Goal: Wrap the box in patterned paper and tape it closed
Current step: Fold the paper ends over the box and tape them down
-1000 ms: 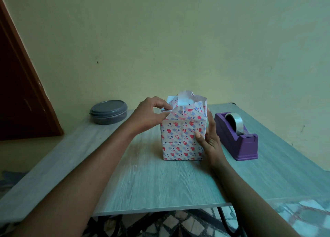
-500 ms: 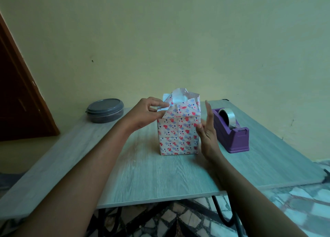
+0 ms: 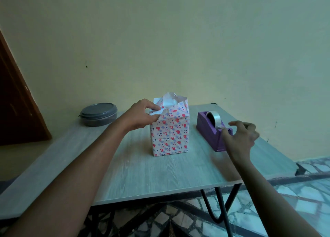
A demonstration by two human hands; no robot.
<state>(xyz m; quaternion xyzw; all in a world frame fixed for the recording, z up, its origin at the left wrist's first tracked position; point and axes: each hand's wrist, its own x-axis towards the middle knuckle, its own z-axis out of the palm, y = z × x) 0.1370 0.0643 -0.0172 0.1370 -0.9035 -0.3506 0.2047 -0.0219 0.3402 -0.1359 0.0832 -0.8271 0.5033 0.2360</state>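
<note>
The box (image 3: 170,137), wrapped in white paper with red hearts and blue marks, stands upright in the middle of the table. Its top flaps stick up loose. My left hand (image 3: 142,116) pinches the folded paper at the box's upper left corner. To the right sits a purple tape dispenser (image 3: 210,129) with a clear tape roll (image 3: 214,118). My right hand (image 3: 240,138) hovers at the dispenser's front end, thumb and fingers spread beside the cutter; I cannot tell whether they touch the tape.
A grey lidded round container (image 3: 98,116) stands at the back left of the pale wood table (image 3: 160,174). A yellow wall runs behind. A dark door is at the far left. Tiled floor lies below the table's near edge.
My right hand left the box's right side and moved right to the tape dispenser. The left hand kept its pinch on the paper. The camera shifted slightly.
</note>
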